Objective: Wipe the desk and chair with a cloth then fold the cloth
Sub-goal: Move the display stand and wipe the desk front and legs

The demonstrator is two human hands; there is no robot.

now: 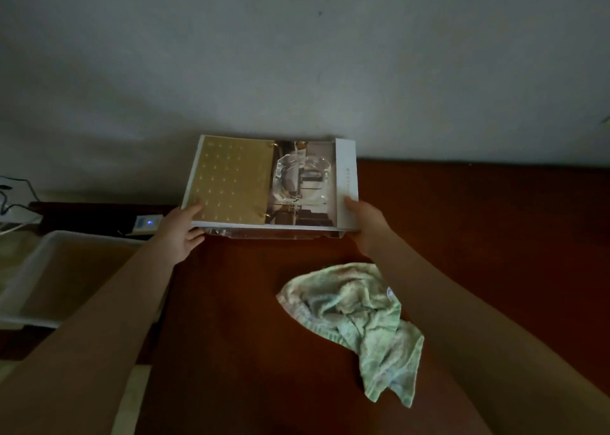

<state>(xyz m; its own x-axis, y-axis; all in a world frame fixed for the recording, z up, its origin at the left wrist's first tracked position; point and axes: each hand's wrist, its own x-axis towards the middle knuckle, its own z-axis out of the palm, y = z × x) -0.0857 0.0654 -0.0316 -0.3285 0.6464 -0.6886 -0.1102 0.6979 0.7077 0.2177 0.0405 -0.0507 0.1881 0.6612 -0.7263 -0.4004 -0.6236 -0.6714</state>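
Flat white cardboard box (270,184), gold-and-photo lid: left hand (180,233) and right hand (364,226) grip its near corners, fingers (193,211) curled; crumpled pale-green terry cloth (356,316) lies unheld, wrist-side of the fingers, on red-brown wooden desk (478,223); best lifted level.

A gold-printed box (269,184) shows right of a white tub (28,279) and a blue-lit power strip (147,223).

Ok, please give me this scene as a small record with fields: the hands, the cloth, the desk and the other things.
left hand: grips near left corner of the box, thumb on top
right hand: grips the box's near right corner
box: gold and photo print on top, at far side of desk, by the wall
cloth: crumpled on the desk, no hand on it, not folded
left of desk: white tub; power strip with blue light
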